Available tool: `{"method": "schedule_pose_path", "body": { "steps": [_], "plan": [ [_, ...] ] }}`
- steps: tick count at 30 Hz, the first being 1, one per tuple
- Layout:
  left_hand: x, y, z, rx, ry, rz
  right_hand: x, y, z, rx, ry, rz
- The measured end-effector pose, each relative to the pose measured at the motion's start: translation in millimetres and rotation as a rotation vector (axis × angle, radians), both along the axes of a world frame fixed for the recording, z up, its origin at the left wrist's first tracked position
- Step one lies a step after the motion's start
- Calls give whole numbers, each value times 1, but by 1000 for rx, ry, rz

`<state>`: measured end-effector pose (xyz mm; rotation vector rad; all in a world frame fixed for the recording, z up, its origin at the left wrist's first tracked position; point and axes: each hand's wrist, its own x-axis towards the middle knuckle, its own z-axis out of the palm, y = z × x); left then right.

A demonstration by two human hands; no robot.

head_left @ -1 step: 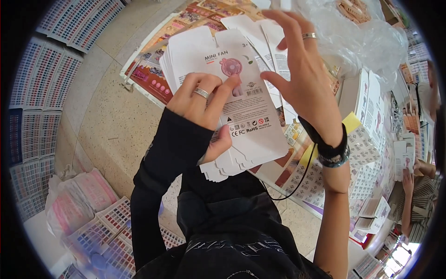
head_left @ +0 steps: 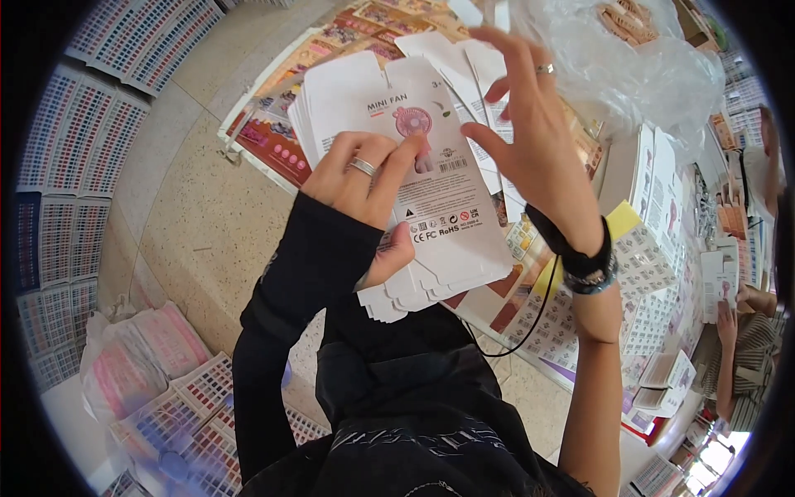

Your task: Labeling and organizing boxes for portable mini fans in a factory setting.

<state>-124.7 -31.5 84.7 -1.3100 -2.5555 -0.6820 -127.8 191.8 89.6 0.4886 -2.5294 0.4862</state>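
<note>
A stack of flattened white cartons [head_left: 464, 257], printed with a pink handheld fan, lies on the near left part of the table and juts past its edge toward me. My left hand [head_left: 364, 182], in a black sleeve and with a silver ring, rests on the stack's left side. Its fingers are bent against the top carton, thumb apart and lower down; some fingertips are hidden. Over the stack's upper right side hovers my right hand [head_left: 538, 141], fingers spread and holding nothing. It wears a ring, a black band and a bracelet.
More flat white cartons [head_left: 431, 51] lie beyond the stack. Clear plastic bags [head_left: 580, 74] sit at the far right, with upright cartons [head_left: 633, 182] nearer. Printed sheets [head_left: 62, 157] stand along the left. A pink-and-white bag [head_left: 153, 348] is at lower left. Another person's hand [head_left: 727, 327] works far right.
My right hand has shifted slightly, its raised fingers a little lower and more bent. The left hand stays on the cartons, and the whole view has moved very slightly.
</note>
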Motion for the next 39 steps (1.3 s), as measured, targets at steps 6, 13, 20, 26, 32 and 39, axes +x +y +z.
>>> {"method": "schedule_pose_path", "body": {
  "steps": [6, 13, 20, 26, 32, 39],
  "plan": [
    [7, -1, -7, -19, 55, -8, 11, -8, -19, -590, -421, 62],
    [29, -23, -29, 125, 168, 239, 47, -7, -4, -414, -195, -77],
    [92, -42, -69, 381, -30, 355, 116, -30, -6, -471, -249, -116],
    [110, -38, -60, 370, 24, 345, 129, -32, -7, -485, -194, -41],
    [112, -36, -55, 337, 8, 348, 133, -31, -4, -313, -178, 16],
    [112, -34, -48, 294, 31, 311, 128, -17, -2, -260, -142, 60]
  ]
}}
